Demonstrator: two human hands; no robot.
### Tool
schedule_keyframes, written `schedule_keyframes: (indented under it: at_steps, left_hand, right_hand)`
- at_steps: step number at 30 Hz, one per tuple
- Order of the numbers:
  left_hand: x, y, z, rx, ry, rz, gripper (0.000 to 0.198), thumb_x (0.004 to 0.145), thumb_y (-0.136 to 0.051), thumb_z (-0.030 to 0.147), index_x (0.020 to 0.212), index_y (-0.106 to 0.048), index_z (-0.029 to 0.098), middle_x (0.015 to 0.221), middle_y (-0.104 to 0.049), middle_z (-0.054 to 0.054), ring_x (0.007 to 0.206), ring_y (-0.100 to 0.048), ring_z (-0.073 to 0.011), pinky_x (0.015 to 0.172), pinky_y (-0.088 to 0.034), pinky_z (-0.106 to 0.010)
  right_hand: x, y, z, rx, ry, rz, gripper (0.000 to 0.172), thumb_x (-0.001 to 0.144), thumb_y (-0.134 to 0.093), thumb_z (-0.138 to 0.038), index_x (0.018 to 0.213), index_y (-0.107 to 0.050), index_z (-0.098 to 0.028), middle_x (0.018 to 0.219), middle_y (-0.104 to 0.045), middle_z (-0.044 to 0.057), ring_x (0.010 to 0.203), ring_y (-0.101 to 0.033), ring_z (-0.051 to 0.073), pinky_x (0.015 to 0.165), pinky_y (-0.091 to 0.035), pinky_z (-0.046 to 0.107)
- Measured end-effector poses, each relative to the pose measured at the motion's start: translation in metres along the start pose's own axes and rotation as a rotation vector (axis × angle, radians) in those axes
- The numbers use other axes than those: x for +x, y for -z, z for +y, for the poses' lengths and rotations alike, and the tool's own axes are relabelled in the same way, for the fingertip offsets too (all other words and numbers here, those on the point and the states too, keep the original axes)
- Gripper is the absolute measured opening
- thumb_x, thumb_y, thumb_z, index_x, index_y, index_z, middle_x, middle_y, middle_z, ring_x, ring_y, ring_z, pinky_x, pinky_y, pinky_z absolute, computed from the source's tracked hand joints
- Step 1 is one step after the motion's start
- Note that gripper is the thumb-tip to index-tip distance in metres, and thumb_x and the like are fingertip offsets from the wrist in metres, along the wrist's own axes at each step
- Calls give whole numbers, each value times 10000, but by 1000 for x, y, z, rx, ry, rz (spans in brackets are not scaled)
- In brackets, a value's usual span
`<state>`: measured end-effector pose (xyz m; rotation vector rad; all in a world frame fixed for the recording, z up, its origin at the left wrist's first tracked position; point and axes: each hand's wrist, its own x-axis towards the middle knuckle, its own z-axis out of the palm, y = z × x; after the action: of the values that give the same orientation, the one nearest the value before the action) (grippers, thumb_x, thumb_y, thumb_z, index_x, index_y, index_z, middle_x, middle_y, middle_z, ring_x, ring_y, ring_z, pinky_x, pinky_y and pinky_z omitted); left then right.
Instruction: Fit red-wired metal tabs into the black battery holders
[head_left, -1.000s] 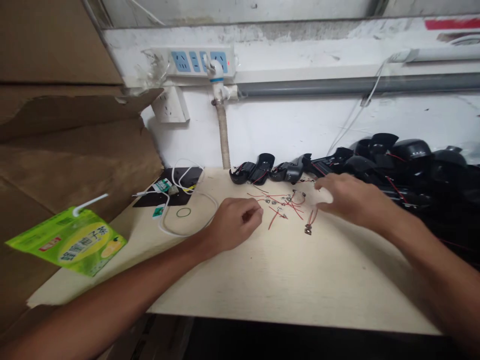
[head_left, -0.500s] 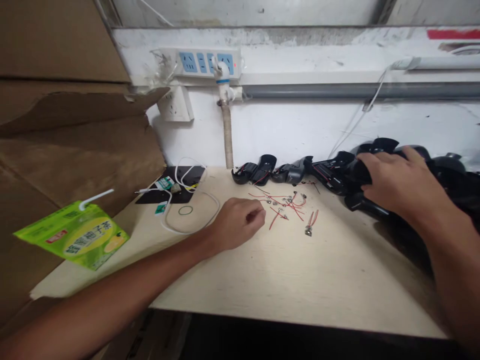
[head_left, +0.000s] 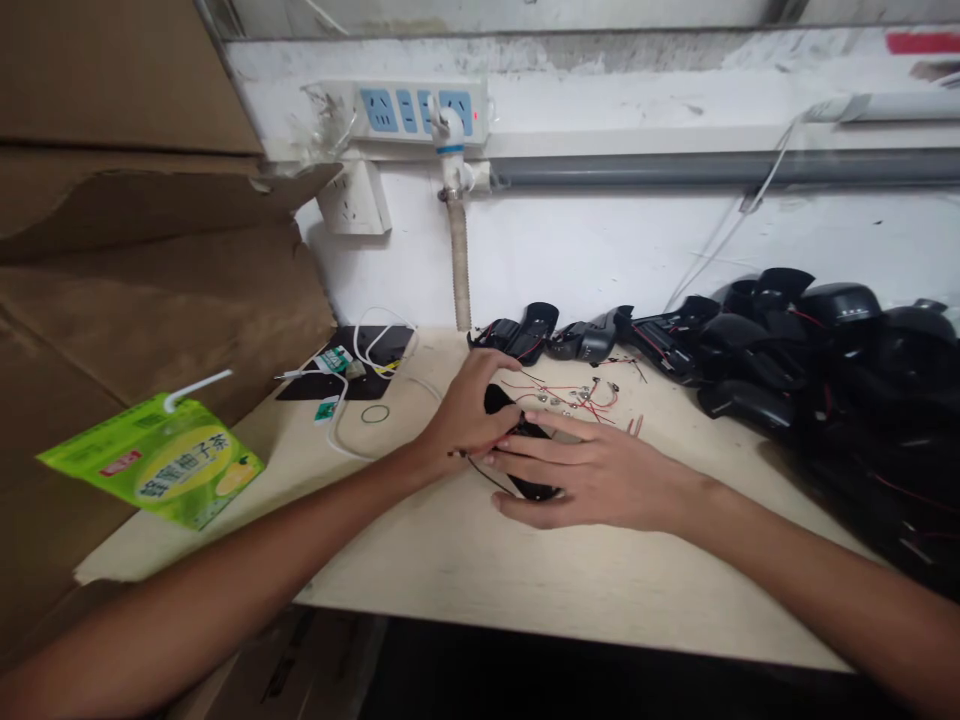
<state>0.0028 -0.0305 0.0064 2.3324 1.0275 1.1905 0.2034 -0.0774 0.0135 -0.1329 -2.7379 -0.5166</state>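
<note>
Between both hands is a black plastic shell [head_left: 538, 486], low over the middle of the table. My left hand [head_left: 472, 410] grips its left side, thumb across it. My right hand [head_left: 592, 470] lies over the right side, its fingers closed on the shell and partly hiding it. A thin dark wire and a bit of red wire stick out near my left palm. Just behind the hands, small metal parts with red wires [head_left: 581, 397] are scattered on the table.
Black shells [head_left: 757, 360] are heaped at the right, with more [head_left: 536, 330] along the wall. At the left stand a green drink pouch [head_left: 184, 465] with a straw and a cardboard box [head_left: 150, 330]. A white cable [head_left: 337, 425] loops beside a dark mat [head_left: 300, 387].
My right hand has come from the heap to the middle with a black shell. My left hand has opened from its curl and taken hold of the shell too. The view has shifted slightly.
</note>
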Motion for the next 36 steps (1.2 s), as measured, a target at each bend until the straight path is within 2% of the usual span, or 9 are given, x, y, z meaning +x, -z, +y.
schedule_keyframes:
  at_steps: [3, 5, 8, 11, 14, 18, 26, 30, 36]
  left_hand:
    - [1, -1, -3, 57, -21, -70, 320, 656, -525, 36, 939, -571, 178, 992, -596, -48, 972, -581, -200, 898, -489, -419]
    - [1, -3, -5, 92, -34, -100, 322, 642, -495, 2, 900, -582, 173, 945, -615, -39, 937, -594, -190, 874, -498, -400]
    - [0, -3, -6, 110, -41, -130, 364, 629, -468, -24, 905, -594, 177, 927, -635, -33, 916, -608, -181, 854, -507, -383]
    - [-1, -3, -7, 120, -54, -135, 396, 630, -459, -31, 922, -606, 193, 948, -645, -29, 925, -616, -175, 853, -511, -377]
    - [-1, -2, -8, 131, -67, -144, 400, 644, -462, -28, 938, -617, 195, 964, -652, -31, 937, -621, -174, 861, -513, -377]
    - [0, -2, -9, 122, -84, -143, 413, 636, -461, -36, 937, -624, 195, 956, -661, -29, 937, -629, -174, 861, -519, -378]
    - [0, -1, -7, 6, -72, -106, 343, 697, -516, -2, 946, -657, 187, 991, -690, -46, 955, -644, -172, 906, -518, -396]
    - [4, 4, 0, -256, 31, -20, 180, 774, -560, 111, 893, -673, 185, 943, -702, -49, 908, -657, -161, 853, -544, -361]
    - [15, 25, 4, -721, 199, -15, 123, 809, -579, 195, 812, -696, 158, 807, -705, -54, 801, -682, -171, 801, -564, -359]
  right_hand:
    - [-11, 2, 10, -100, -105, 122, 333, 866, -462, -13, 1121, -581, -192, 1164, -654, 101, 1126, -577, 226, 930, -494, 425]
    - [-23, 6, 19, -134, -374, 174, 305, 837, -428, -14, 1048, -596, -157, 1008, -674, 113, 968, -615, 238, 787, -517, 397]
    - [-40, 11, 33, -62, -819, -26, 191, 864, -446, -153, 969, -605, -153, 976, -658, 121, 880, -617, 257, 673, -487, 379]
    - [-49, 13, 39, 67, -1058, -335, 176, 877, -486, -339, 830, -583, -199, 879, -661, 74, 752, -612, 241, 555, -402, 327]
    - [-52, 10, 38, 159, -1092, -466, 168, 861, -475, -281, 718, -520, -205, 760, -634, 43, 645, -569, 196, 513, -323, 289]
    - [-49, 9, 36, 142, -1109, -434, 163, 848, -429, -182, 722, -532, -199, 751, -623, 61, 651, -556, 197, 528, -309, 291]
    - [-34, 21, 32, 523, -1068, 38, 220, 882, -499, -341, 763, -598, -185, 656, -566, 25, 575, -484, 144, 547, -374, 290]
    - [-31, 20, 26, 721, -1101, 162, 267, 858, -548, -426, 749, -596, -187, 621, -494, 0, 548, -445, 127, 485, -361, 267]
    - [-31, 17, 22, 700, -1118, 107, 241, 865, -546, -383, 761, -616, -178, 630, -527, 6, 512, -427, 104, 460, -318, 247]
